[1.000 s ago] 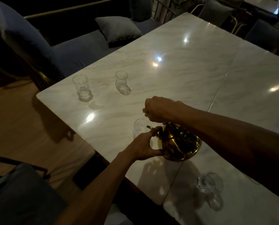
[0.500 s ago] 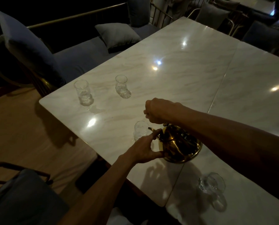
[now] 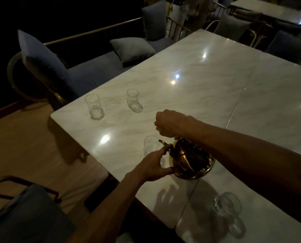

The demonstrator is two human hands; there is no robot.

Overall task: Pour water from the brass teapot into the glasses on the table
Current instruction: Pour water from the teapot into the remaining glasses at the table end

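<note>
The brass teapot [image 3: 191,160] hangs tilted over the marble table [image 3: 190,95], its spout pointing left at the rim of a clear glass [image 3: 150,144]. My right hand [image 3: 170,123] grips the teapot's handle from above in a fist. My left hand [image 3: 155,166] holds the pot's left side, thumb and fingers curled round the body below the spout. Two more glasses stand farther left, one [image 3: 94,109] near the table's corner and one [image 3: 134,100] beside it. Another glass [image 3: 227,204] stands near the front edge at the right.
The table's left edge and rounded corner [image 3: 54,116] drop to a wooden floor. A cushioned bench with grey pillows [image 3: 134,50] runs along the far left side. A dark chair [image 3: 23,216] stands at lower left, and more chairs sit at the far right.
The teapot and both hands stay in nearly the same pose over the near glass. The view has shifted slightly, so the table sits lower in frame.
</note>
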